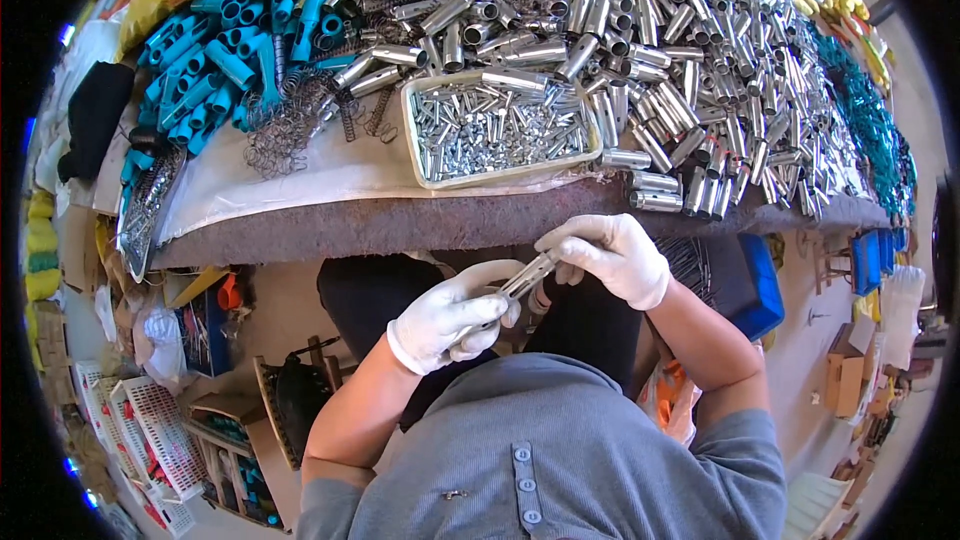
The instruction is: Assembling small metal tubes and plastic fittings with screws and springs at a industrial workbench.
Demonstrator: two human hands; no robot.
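2 hands: both wore white gloves and met below the table edge, over the person's lap.
Left hand (pixel 452 318): its fingers were curled shut around the lower end of a metal tube (pixel 527 278).
Right hand (pixel 612 254): its fingertips were pinched closed on the tube's upper end.
Tube look: slim, silvery and shiny, lying slanted from lower left to upper right between the 2 gloves; its lower end was hidden in the left glove.
Tray (pixel 413 130): a shallow pale tray sat on the table just beyond the hands, filled with small bright metal pieces.
Silver tubes (pixel 660 50): a big loose heap covered the middle and right of the table, touching the tray.
Blue tubes (pixel 230 50): a smaller heap lay at the left.
Springs (pixel 290 125): thin wire coils lay tangled between the blue tubes and the tray.
Table (pixel 400 225): its front edge was wrapped in grey-brown felt, with a pale sheet under the tray.
Room: crowded, with white slotted baskets (pixel 150 440) on the floor at the left and a blue bin (pixel 762 285) at the right.
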